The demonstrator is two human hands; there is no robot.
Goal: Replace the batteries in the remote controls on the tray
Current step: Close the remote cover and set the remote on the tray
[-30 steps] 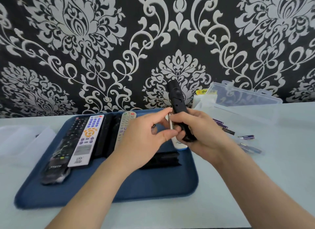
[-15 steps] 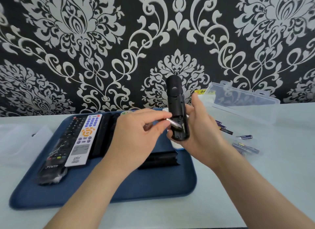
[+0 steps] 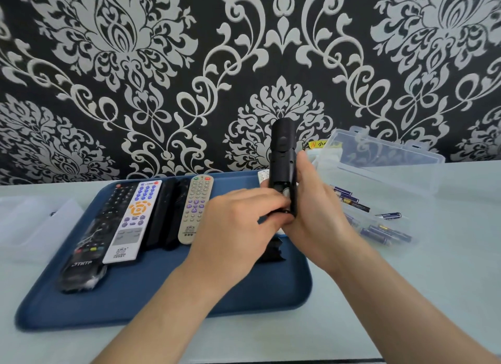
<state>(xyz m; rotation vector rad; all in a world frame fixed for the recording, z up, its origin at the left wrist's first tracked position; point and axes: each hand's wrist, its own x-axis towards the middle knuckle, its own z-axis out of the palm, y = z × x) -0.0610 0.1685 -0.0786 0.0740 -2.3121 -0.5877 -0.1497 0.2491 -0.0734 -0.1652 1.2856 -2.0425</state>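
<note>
My right hand (image 3: 317,214) grips a black remote (image 3: 282,146) upright over the blue tray (image 3: 162,296), its open battery bay facing me. My left hand (image 3: 235,228) has its fingertips at the bay and pinches a battery (image 3: 286,193), whose silver end shows inside the slot. The remote's black cover (image 3: 272,252) lies on the tray below my hands. Lined up on the left of the tray are a black remote (image 3: 108,222), a white remote (image 3: 135,220), two dark remotes (image 3: 165,214) and a beige remote (image 3: 196,206). A white remote (image 3: 263,175) is mostly hidden behind my hands.
Several loose batteries (image 3: 387,232) lie on the pale table to the right of the tray. Behind them stands an open clear plastic box (image 3: 379,160) against the patterned wall. A clear plastic piece (image 3: 32,222) lies at the far left.
My left hand has brought the battery from a tilted position down into the bay. My right hand has turned the remote more upright and wrapped round its lower end.
</note>
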